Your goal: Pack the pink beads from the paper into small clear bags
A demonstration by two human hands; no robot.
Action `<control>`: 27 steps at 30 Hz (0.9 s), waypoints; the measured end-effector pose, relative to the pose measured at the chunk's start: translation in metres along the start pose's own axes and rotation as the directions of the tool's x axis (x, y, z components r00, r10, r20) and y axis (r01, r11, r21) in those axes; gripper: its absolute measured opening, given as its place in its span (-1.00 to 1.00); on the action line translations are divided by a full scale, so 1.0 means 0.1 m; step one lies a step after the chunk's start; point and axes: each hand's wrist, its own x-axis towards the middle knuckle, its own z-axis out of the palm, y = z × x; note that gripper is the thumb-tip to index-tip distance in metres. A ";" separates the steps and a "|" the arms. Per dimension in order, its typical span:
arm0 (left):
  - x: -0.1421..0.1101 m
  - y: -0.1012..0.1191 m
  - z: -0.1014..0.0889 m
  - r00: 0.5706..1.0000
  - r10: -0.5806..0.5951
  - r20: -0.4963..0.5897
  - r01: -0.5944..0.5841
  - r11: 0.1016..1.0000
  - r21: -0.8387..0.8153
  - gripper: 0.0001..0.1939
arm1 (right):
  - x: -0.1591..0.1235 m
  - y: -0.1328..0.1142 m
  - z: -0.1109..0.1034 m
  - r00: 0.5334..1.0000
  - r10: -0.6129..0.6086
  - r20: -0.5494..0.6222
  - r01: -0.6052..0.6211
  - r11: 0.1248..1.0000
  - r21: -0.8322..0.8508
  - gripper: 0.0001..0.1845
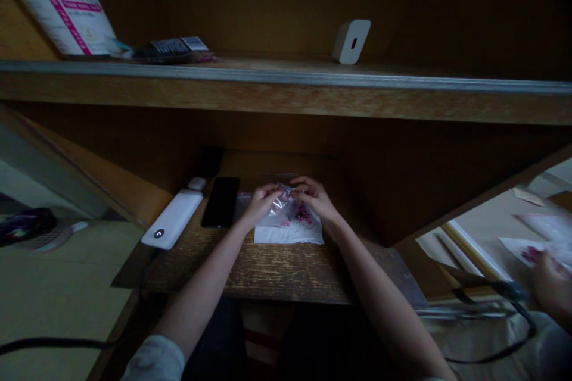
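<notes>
Both my hands meet over a white sheet (286,236) on the wooden shelf. My left hand (264,199) pinches one side of a small clear plastic bag (277,205), and my right hand (313,193) grips its other side with thumb and fingers. Dark pink beads or berry-like pieces (302,213) lie in a cluster below my right hand. A few lighter pink bits (285,223) sit to their left. Whether the pink pieces are inside the bag or on the sheet, I cannot tell.
Left of my hands lie a black phone (220,202) and a white power bank (173,219) with a cable. The upper shelf's edge (286,92) crosses above, bearing a white charger plug (352,41) and a labelled bottle (62,6). Another person's hand (552,286) is at far right.
</notes>
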 end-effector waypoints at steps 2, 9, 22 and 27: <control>-0.01 -0.01 0.00 1.000 -0.005 0.024 0.005 1.000 0.005 -0.80 | -0.01 -0.01 0.00 1.000 -0.006 0.014 0.007 1.000 -0.007 -0.73; -0.01 -0.02 0.00 1.000 0.010 0.011 -0.010 1.000 0.012 -0.82 | -0.02 -0.04 0.01 0.999 -0.026 0.039 0.026 1.000 -0.015 -0.72; -0.05 0.01 0.03 0.996 -0.048 0.080 0.049 0.999 -0.012 -0.71 | -0.02 0.03 0.02 0.994 -0.045 0.096 0.044 0.999 0.011 -0.74; -0.05 0.04 0.03 0.995 -0.001 0.098 -0.002 1.000 0.027 -0.71 | -0.03 -0.01 0.04 0.994 -0.058 0.095 0.057 0.998 0.014 -0.77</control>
